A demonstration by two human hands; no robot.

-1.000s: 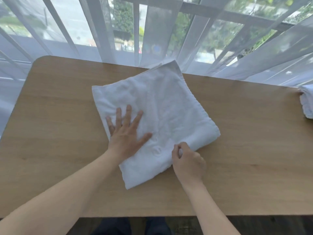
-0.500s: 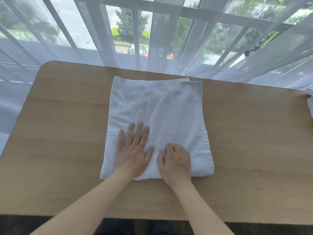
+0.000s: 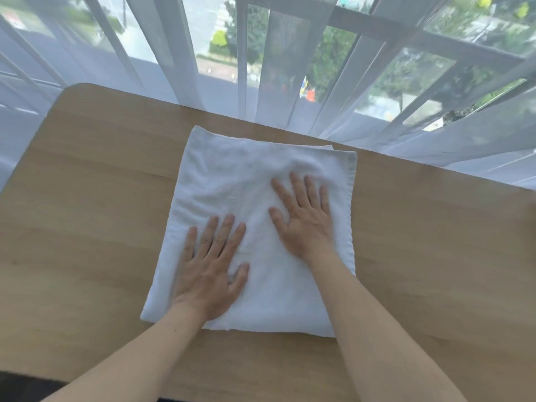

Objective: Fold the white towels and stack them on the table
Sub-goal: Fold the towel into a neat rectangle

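A folded white towel [image 3: 232, 175] lies flat in the middle of the wooden table [image 3: 87, 227], its edges roughly square to me. My left hand [image 3: 211, 271] presses palm-down on the towel's near left part, fingers spread. My right hand [image 3: 304, 219] lies flat on the towel's right half, farther from me, fingers apart and pointing away. Neither hand grips the cloth. A second layer's edge peeks out at the towel's far side.
Sheer white curtains [image 3: 290, 82] hang along the table's far edge, in front of a window with railings. The table's rounded far left corner [image 3: 69, 91] is in view. Bare wood surrounds the towel on both sides.
The towel was turned from a diagonal lie to square with me. My right hand let go of its near corner, flattened, and slid forward over the right half. The left stayed pressed flat.
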